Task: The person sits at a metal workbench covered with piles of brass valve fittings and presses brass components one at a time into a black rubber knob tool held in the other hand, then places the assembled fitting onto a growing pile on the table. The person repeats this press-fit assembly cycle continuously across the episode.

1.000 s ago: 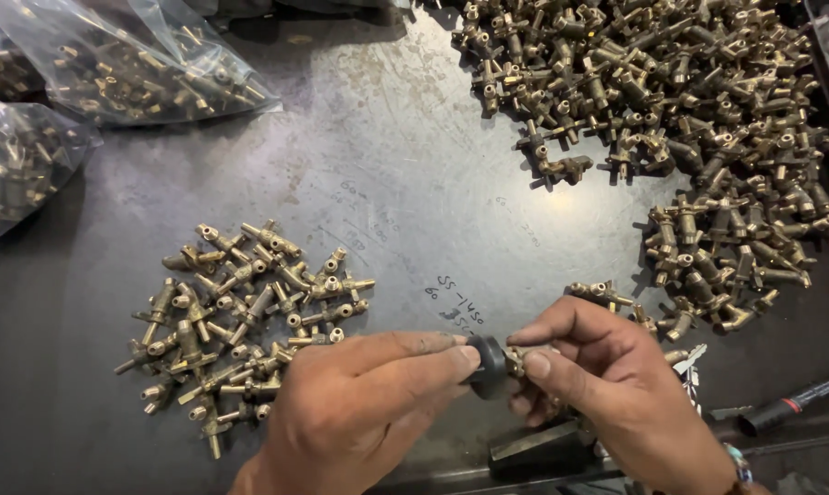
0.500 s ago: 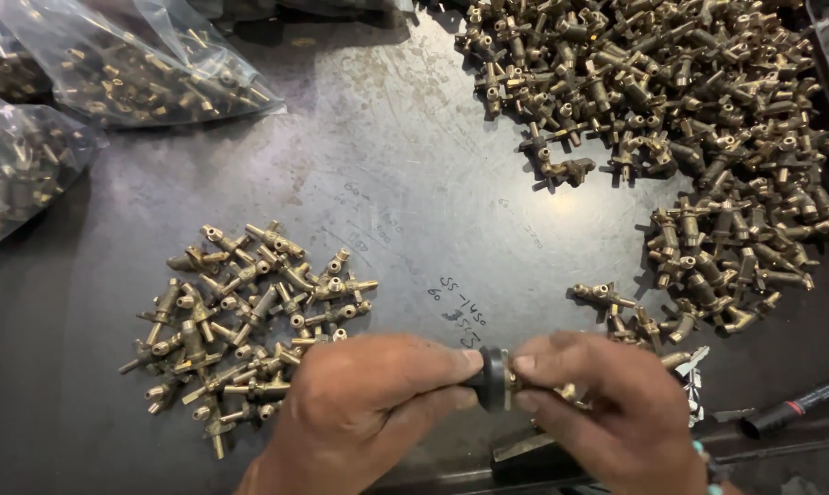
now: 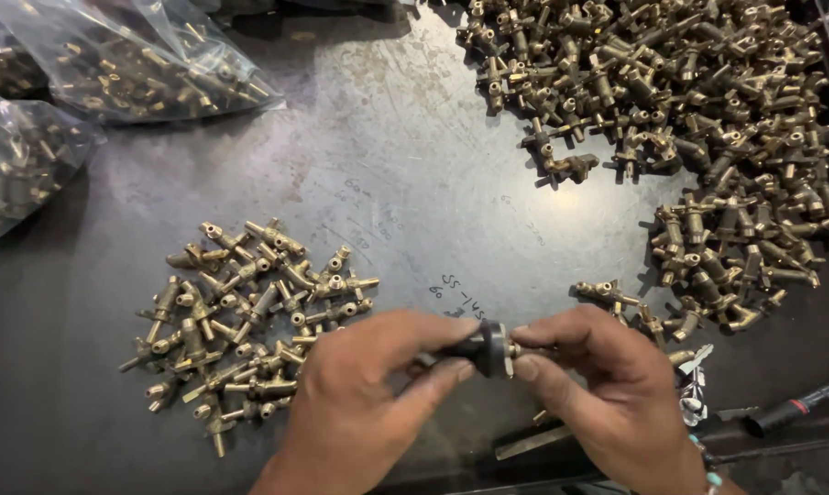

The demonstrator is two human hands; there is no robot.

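My left hand (image 3: 364,408) pinches a small black round tool (image 3: 483,348) between thumb and fingers near the table's front edge. My right hand (image 3: 607,394) grips a small brass fitting (image 3: 529,348), mostly hidden by the fingers, and presses its end against the black tool. Both hands meet at the middle front of the dark metal table (image 3: 387,183). A small heap of brass fittings (image 3: 245,316) lies just left of my left hand.
A big heap of brass fittings (image 3: 698,119) fills the far right. A few loose brass fittings (image 3: 616,298) lie beyond my right hand. Clear plastic bags of fittings (image 3: 130,64) sit at the far left. A dark pen-like tool (image 3: 799,408) lies at the right front.
My right hand has turned over the fitting, fingers now folded down on top of it. The left hand and black tool stay nearly in place.
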